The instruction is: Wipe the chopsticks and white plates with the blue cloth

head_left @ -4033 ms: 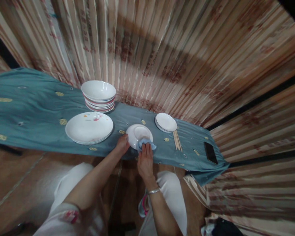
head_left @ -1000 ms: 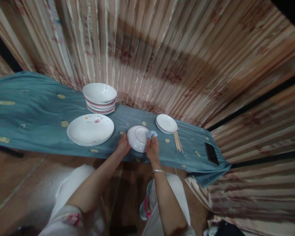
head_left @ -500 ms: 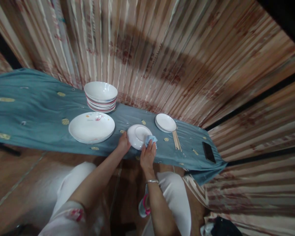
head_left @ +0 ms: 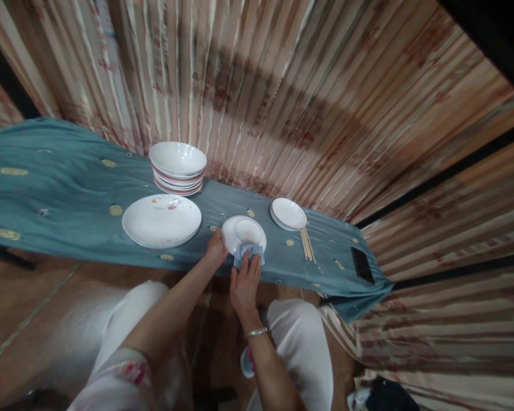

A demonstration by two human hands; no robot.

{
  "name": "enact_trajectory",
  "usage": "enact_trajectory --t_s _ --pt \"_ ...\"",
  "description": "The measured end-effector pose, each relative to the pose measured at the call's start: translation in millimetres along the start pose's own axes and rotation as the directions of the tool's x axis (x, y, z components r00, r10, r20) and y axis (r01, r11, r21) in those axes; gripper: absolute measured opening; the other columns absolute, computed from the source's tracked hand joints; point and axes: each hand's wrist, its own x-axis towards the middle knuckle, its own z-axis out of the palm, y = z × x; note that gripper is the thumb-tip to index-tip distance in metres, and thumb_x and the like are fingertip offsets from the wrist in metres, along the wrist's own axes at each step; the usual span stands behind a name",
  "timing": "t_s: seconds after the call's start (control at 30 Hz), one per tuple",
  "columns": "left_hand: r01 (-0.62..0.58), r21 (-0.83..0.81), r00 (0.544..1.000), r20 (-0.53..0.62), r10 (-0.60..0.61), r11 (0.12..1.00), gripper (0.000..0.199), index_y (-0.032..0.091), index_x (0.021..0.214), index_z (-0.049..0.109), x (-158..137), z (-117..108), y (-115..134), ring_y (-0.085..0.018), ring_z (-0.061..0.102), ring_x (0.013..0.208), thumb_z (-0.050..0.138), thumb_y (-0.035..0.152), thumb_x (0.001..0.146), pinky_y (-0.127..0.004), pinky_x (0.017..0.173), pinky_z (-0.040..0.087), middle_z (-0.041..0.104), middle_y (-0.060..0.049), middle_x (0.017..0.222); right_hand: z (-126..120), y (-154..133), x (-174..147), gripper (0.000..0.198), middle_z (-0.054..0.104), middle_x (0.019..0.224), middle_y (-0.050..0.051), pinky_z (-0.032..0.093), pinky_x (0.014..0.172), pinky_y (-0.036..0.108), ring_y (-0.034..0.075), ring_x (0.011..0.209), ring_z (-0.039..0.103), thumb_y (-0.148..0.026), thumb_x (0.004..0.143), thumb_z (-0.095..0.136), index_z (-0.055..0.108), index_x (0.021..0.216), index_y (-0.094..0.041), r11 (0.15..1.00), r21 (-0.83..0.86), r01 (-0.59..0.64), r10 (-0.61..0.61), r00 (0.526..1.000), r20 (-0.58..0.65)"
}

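My left hand point(head_left: 216, 248) is closed on the left rim of a small white plate point(head_left: 231, 229), whose underside with its round foot ring faces me. My right hand point(head_left: 246, 282) presses a light blue cloth point(head_left: 249, 252) against the plate's lower edge, fingers on top of the cloth. The plate is tilted over the front part of the table. Left of it lie large oval white plates point(head_left: 160, 222) with a floral print, stacked. Behind those stands a pile of bowls point(head_left: 177, 160) with red bands.
On the right are stacked small white plates point(head_left: 288, 213), several wooden chopsticks point(head_left: 307, 245) and a black phone point(head_left: 362, 265). A teal patterned cloth covers the narrow table point(head_left: 77, 211). A pleated curtain point(head_left: 248, 85) hangs behind, and dark metal bars point(head_left: 445, 177) run at the right.
My right hand has slid the blue cloth leftward and down along the plate, from its right side to its lower edge. My left hand keeps its hold on the rim.
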Motion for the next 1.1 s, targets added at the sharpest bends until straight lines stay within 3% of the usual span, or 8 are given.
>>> enact_trajectory --t_s 0.3,0.53,0.9,1.1 --pt "0.021 0.039 0.993 -0.117 -0.016 0.999 0.023 0.014 0.084 0.063 -5 7 2 -0.017 0.067 0.072 0.041 0.017 0.091 -0.027 0.075 0.054 0.066 -0.002 0.062 -6 -12 1 0.052 0.033 0.147 0.024 0.033 0.103 0.056 0.035 0.14 0.022 -0.016 0.092 0.034 0.034 0.144 -0.012 0.996 -0.02 0.082 -0.08 0.994 0.068" --pt "0.086 0.104 0.987 -0.147 -0.07 0.991 0.014 0.011 0.079 0.062 -12 9 5 -0.02 0.068 0.071 0.049 0.009 0.081 -0.031 0.072 0.056 0.066 -0.005 0.061 -16 -11 24 0.052 0.039 0.145 0.02 0.033 0.105 0.051 0.031 0.138 0.027 -0.007 0.088 0.034 0.044 0.139 -0.012 0.973 -0.023 0.23 -0.227 0.969 0.102" --pt "0.057 0.107 0.989 -0.14 -0.042 0.993 0.029 0.016 0.08 0.061 -15 8 8 -0.02 0.065 0.082 0.038 0.028 0.093 -0.033 0.079 0.053 0.064 -0.006 0.064 -23 -15 76 0.044 0.044 0.144 0.014 0.03 0.107 0.046 0.028 0.135 0.032 -0.013 0.091 0.041 0.05 0.134 -0.016 0.887 0.022 0.461 -0.456 0.867 0.204" --pt "0.031 0.102 0.997 -0.076 -0.024 0.994 0.038 0.017 0.074 0.06 -17 11 9 -0.021 0.065 0.09 0.032 0.031 0.096 -0.03 0.085 0.051 0.065 -0.007 0.065 -26 -21 103 0.036 0.051 0.138 0.012 0.034 0.106 0.043 0.025 0.13 0.039 -0.015 0.092 0.044 0.059 0.124 -0.018 0.881 0.086 0.465 -0.472 0.854 0.219"
